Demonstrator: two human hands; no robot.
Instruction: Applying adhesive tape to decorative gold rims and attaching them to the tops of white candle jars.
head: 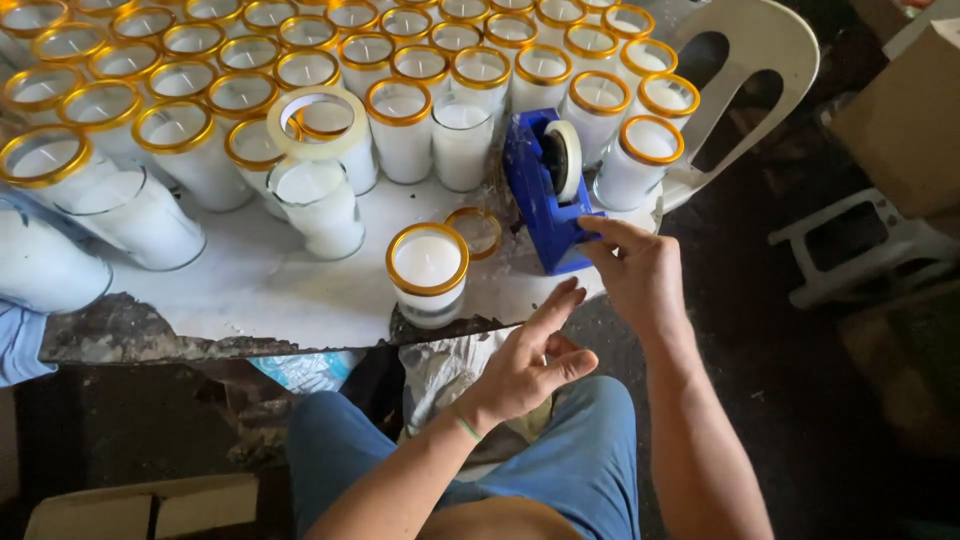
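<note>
Your right hand (640, 275) is resting its fingertips against the front end of the blue tape dispenser (545, 190), seemingly pinching at the tape end, though the tape itself is too thin to make out. Your left hand (525, 365) is hovering below the counter edge, fingers spread and holding nothing.

Hazards: the dispenser is standing near the counter (260, 285) edge, so a hard pull is likely to drag it off. A lone gold-rimmed candle glass (428, 272) is sitting just beside it, close to the broken front edge; a sweeping wrist could tip it. A loose gold ring (475, 230) is lying between the two and could roll away.

The counter is a white, wax-smeared board, chipped and dark along its front edge, carrying packed rows of white candle glasses (400, 125); a tape roll (318, 120) is lying on top of one. A white plastic chair (745, 75), a white stool (860, 240) and cardboard boxes (905, 120) are standing on the dark floor.
</note>
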